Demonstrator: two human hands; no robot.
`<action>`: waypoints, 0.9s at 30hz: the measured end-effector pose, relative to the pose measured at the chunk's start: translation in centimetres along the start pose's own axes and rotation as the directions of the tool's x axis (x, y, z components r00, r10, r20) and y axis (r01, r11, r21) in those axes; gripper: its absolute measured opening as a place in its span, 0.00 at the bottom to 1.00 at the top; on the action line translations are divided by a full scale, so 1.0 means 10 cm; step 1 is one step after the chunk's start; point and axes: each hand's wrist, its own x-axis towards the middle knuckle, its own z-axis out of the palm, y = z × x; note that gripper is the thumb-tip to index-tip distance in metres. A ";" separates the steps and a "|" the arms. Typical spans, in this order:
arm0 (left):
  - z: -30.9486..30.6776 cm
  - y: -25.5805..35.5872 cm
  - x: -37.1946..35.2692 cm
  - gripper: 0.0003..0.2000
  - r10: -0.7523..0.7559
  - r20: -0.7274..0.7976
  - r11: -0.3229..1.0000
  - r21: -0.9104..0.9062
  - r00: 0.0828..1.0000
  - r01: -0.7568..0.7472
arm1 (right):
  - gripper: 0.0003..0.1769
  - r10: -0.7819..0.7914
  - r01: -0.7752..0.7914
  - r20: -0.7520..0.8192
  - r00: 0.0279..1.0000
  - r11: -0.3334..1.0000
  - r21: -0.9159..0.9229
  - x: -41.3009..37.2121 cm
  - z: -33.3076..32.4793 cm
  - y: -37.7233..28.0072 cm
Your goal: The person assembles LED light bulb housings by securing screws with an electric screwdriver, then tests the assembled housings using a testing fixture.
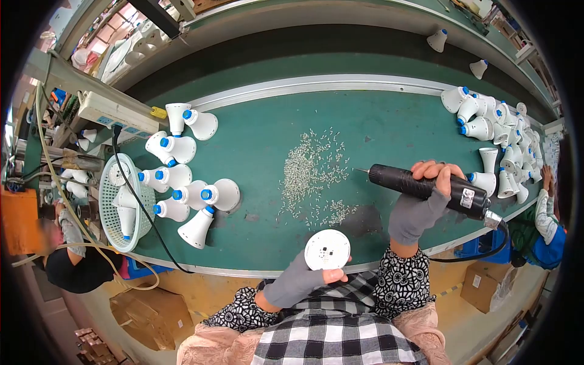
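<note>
In my left hand [301, 280], which wears a grey fingerless glove, is a white lamp housing [327, 246] with its round face turned up. Small dark parts show in the middle of that face; the rest of the housing is hidden below. My right hand [426, 204], gloved likewise, is wrapped around a black electric screwdriver [413, 182]. Its thin bit points left, toward a scattered pile of tiny screws [304, 173] on the green bench top [255, 128]. The bit's tip is just right of the pile, apart from the lamp housing.
White lamp housings with blue tips [188, 194] stand and lie at the left, beside a pale green basket [146, 228]. More housings [505, 134] crowd the right end. A black cable [146, 213] crosses the left side below a power strip [115, 115]. Other people sit at both sides.
</note>
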 end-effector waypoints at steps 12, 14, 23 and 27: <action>0.06 0.21 0.08 0.36 0.216 -0.036 0.941 0.274 0.976 -0.199 | 0.10 0.116 -0.116 -0.008 0.993 0.992 0.057 0.04 -0.07 -0.10; 0.01 0.25 0.15 0.37 0.397 0.089 0.768 0.513 0.914 -0.383 | 0.09 0.184 -0.181 -0.010 0.983 0.976 0.121 0.06 -0.14 -0.25; 0.15 0.32 0.16 0.37 0.446 0.271 0.441 0.763 0.853 -0.473 | 0.09 0.368 -0.372 0.088 0.926 0.845 0.384 0.07 -0.36 -0.71; 0.20 0.33 0.13 0.39 0.452 0.297 0.402 0.775 0.841 -0.489 | 0.09 0.404 -0.409 0.105 0.909 0.813 0.414 0.06 -0.40 -0.72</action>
